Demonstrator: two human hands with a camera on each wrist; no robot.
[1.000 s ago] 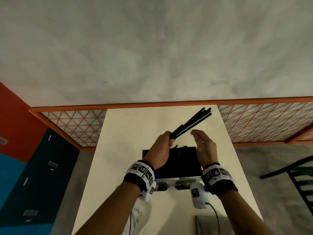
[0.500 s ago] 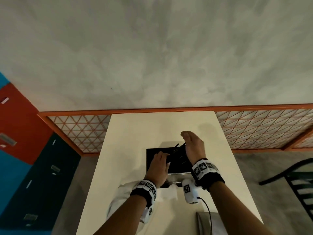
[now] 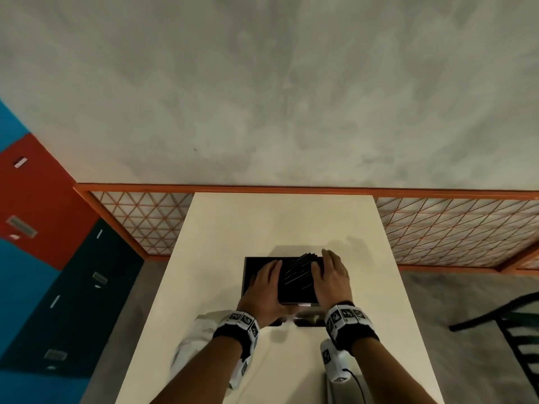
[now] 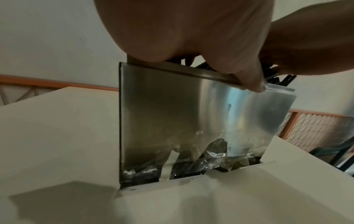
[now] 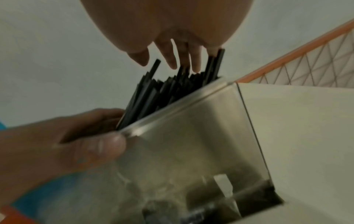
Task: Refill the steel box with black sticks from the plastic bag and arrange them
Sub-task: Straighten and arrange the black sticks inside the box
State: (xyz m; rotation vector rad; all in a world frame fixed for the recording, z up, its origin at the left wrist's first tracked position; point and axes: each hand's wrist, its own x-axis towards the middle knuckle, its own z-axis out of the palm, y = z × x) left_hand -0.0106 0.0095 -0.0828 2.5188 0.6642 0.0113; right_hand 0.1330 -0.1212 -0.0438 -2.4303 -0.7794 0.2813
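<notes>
The steel box [image 3: 309,316] stands on the cream table [image 3: 262,225], its shiny front wall [image 4: 191,113] facing me. Black sticks [image 3: 297,275] lean slanted inside it, their tips poking above the rim [image 5: 153,91]. My left hand [image 3: 264,284] lies over the box's left part; its thumb [image 5: 111,145] hooks over the front rim and its fingers reach in behind the sticks. My right hand [image 3: 331,275] is at the box's right side, fingers [image 5: 172,60] straight and touching the stick tips. The plastic bag [image 3: 198,336] lies crumpled under my left forearm.
An orange lattice railing [image 3: 437,228] runs behind and beside the table. A dark chair [image 3: 510,330] stands on the right. Red, blue and dark lockers [image 3: 58,287] fill the left. Bare tabletop stretches beyond the box.
A second ago my left hand held a bundle of sticks above the box. The sticks now sit in the box, and both hands have come down onto it.
</notes>
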